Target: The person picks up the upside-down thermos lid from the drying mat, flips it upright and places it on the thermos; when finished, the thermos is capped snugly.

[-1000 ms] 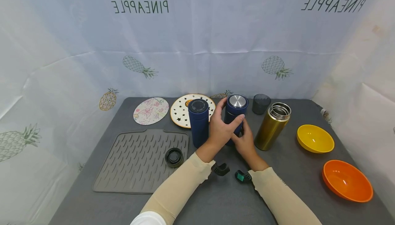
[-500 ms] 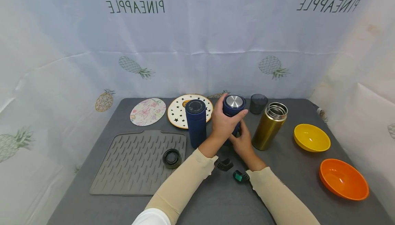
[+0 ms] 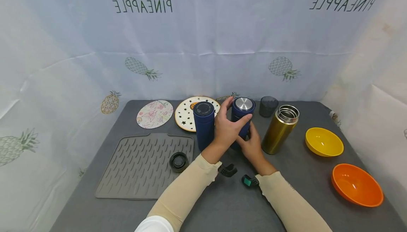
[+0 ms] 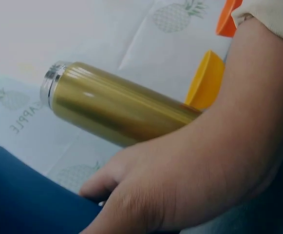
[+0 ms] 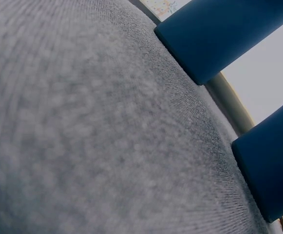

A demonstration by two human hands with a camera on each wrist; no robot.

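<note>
A dark blue bottle (image 3: 244, 110) with a silver-topped lid stands upright at mid-table. My left hand (image 3: 227, 129) wraps round its upper part just under the lid. My right hand (image 3: 252, 143) grips its lower body from the near right side. In the left wrist view the right hand (image 4: 195, 180) curls on the blue bottle (image 4: 29, 200). A second dark blue bottle (image 3: 204, 124) with a black top stands just left of my left hand. An open gold bottle (image 3: 279, 129) stands just right of my right hand.
A grey ridged mat (image 3: 143, 165) lies at left with a black lid (image 3: 178, 161) on it. Two patterned plates (image 3: 154, 114) and a dark cup (image 3: 268, 106) sit at the back. A yellow bowl (image 3: 323, 142) and an orange bowl (image 3: 357, 185) are at right.
My left hand has shifted slightly round the top of the blue bottle, rising and settling back. The bottle and my right hand stay in place.
</note>
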